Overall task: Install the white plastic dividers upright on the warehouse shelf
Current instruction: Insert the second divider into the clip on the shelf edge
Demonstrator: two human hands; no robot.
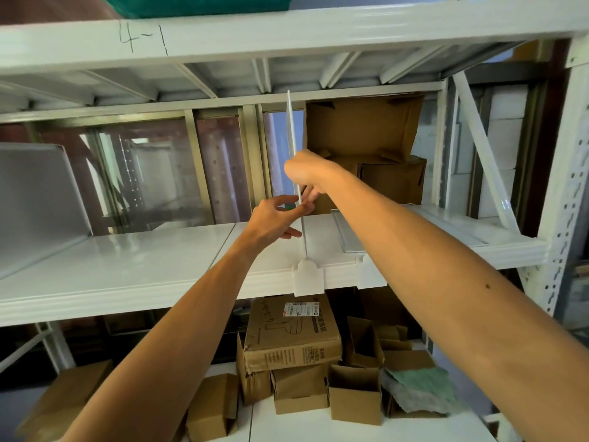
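Note:
A thin white plastic divider (292,129) stands upright, edge-on, in the middle of the white shelf (127,260); its front tab (308,279) hangs over the shelf lip. My right hand (307,172) is closed around the divider's front edge at mid height. Just below it, my left hand (275,220) pinches the same edge from the left, fingers touching the panel. Another white divider (35,193) stands tilted at the far left of the shelf. A flat white panel (345,232) lies on the shelf right of my hands, with a second front tab (369,275) on the lip.
Brown cardboard boxes (366,148) fill the back right of the shelf. Several more boxes (293,339) and a green cloth (420,387) sit on the lower shelf. The upper shelf beam (287,33) is marked "4-1". A perforated upright post (564,202) stands at the right.

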